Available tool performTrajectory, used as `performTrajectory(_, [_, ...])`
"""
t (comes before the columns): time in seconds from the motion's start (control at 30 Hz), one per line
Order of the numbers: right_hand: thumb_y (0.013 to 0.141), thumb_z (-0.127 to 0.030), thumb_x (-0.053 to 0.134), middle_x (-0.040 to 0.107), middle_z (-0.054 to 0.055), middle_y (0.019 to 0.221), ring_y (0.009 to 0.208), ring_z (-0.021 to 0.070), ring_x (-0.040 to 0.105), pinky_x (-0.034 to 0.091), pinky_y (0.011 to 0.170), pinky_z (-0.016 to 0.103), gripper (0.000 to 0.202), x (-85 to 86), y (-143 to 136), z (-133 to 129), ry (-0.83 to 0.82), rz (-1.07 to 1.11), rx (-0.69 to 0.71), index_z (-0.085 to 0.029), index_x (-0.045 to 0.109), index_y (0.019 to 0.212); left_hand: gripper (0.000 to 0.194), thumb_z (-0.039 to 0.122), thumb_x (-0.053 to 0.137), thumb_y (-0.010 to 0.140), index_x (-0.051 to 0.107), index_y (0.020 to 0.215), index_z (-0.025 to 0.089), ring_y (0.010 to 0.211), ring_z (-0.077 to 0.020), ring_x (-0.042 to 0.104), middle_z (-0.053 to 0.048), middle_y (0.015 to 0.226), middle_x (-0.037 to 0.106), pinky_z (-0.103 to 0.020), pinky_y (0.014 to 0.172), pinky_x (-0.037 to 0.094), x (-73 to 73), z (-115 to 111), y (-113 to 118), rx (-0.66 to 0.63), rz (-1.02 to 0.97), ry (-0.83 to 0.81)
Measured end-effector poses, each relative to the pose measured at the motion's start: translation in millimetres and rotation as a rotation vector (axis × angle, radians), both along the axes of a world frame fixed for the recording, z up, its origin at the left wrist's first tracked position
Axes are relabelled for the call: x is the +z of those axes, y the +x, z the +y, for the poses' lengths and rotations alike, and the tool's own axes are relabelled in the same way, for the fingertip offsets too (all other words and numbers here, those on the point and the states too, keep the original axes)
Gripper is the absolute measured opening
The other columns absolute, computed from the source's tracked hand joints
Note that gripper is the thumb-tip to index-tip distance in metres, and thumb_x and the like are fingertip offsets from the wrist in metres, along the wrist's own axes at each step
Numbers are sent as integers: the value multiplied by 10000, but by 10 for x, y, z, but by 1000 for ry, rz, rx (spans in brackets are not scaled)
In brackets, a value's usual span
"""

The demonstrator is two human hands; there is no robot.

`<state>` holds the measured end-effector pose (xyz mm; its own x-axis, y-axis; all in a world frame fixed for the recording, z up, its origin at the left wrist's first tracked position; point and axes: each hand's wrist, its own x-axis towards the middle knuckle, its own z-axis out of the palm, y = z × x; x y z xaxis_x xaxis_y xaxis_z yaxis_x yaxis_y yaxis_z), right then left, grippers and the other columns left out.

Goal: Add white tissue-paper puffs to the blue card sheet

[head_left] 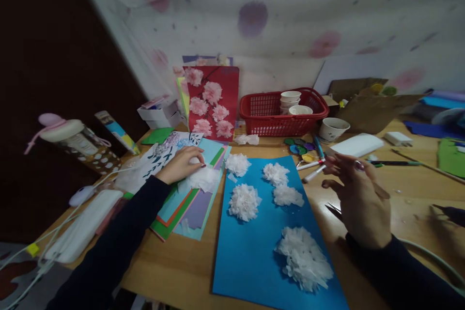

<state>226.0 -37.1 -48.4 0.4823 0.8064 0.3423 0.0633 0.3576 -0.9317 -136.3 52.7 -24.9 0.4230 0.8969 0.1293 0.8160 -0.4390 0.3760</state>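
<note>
My left hand (pixel 183 163) is over the stack of coloured paper, its fingertips closed at the edge of white tissue paper (pixel 206 179). A blue sheet (pixel 250 256) lies in front of me and bears several ruffled white tissue flowers, the largest flower (pixel 305 259) near its lower right. To the right of that sheet, my right hand (pixel 363 198) is raised above the table, fingers loosely bent and apart, with nothing visible in them. Scissors (pixel 333 210) lie partly hidden behind this hand.
A red basket (pixel 276 128) with paper cups stands at the back beside a red card (pixel 232 87) with pink flowers. Pens (pixel 314 173) and small paint lids lie right of the basket. A bottle (pixel 78 140) and a white power strip (pixel 85 225) are at left.
</note>
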Motion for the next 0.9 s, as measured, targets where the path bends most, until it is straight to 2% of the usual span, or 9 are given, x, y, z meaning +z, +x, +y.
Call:
performTrajectory(0.1, [832, -428, 551, 659, 93, 923, 646, 173, 585, 435, 496, 313, 204, 79, -58, -38, -65, 142, 52, -251, 652, 828, 173, 344, 542, 795, 619, 774, 190, 1029, -239, 572, -85, 1050, 642, -385, 957, 393, 60, 4, 29, 2, -89, 43])
performTrajectory(0.23, [848, -450, 529, 655, 83, 886, 644, 173, 568, 424, 493, 303, 248, 69, -49, -47, -47, 121, 81, -234, 650, 845, 185, 353, 533, 792, 609, 801, 184, 966, -235, 608, -78, 969, 667, -373, 906, 436, 38, -2, 54, -7, -139, 1])
performTrajectory(0.43, [870, -423, 500, 635, 51, 797, 635, 170, 571, 432, 480, 286, 236, 4, -19, -13, -32, 102, 107, -232, 630, 820, 156, 339, 485, 837, 511, 860, 187, 878, -208, 666, -59, 856, 682, -337, 828, 478, 20, -12, 162, 79, -422, -77])
performTrajectory(0.53, [877, -412, 488, 631, 41, 771, 610, 161, 568, 432, 469, 277, 237, 8, -14, -14, -27, 93, 105, -229, 623, 811, 236, 382, 540, 793, 576, 910, 180, 950, -228, 633, -84, 966, 672, -356, 874, 455, 26, 76, 168, 45, -270, -23])
performTrajectory(0.6, [882, -411, 476, 624, 35, 752, 598, 156, 564, 433, 471, 277, 246, 18, -15, -24, -35, 84, 116, -228, 625, 810, 273, 403, 598, 734, 628, 895, 185, 999, -254, 600, -90, 1006, 665, -380, 919, 425, -25, 154, 132, 21, -85, -24])
performTrajectory(0.67, [889, -408, 465, 621, 31, 747, 595, 153, 562, 434, 478, 277, 255, 29, -23, -36, -43, 72, 129, -228, 626, 809, 253, 398, 637, 684, 649, 820, 186, 1017, -279, 584, -95, 983, 668, -408, 940, 407, -109, 215, 85, 42, 6, -43])
performTrajectory(0.77, [894, -399, 465, 622, 28, 748, 599, 150, 564, 435, 489, 273, 252, 37, -42, -47, -38, 67, 133, -225, 621, 802, 192, 372, 614, 703, 636, 723, 183, 1039, -282, 577, -102, 984, 665, -408, 955, 397, -204, 245, 32, 72, -9, -24])
performTrajectory(0.9, [881, -402, 485, 621, 29, 745, 621, 151, 580, 435, 489, 261, 244, 30, -52, -40, -24, 86, 130, -218, 621, 795, 261, 397, 522, 784, 655, 811, 174, 1001, -238, 610, -110, 1059, 662, -342, 911, 439, -174, 229, 11, 88, -72, 6])
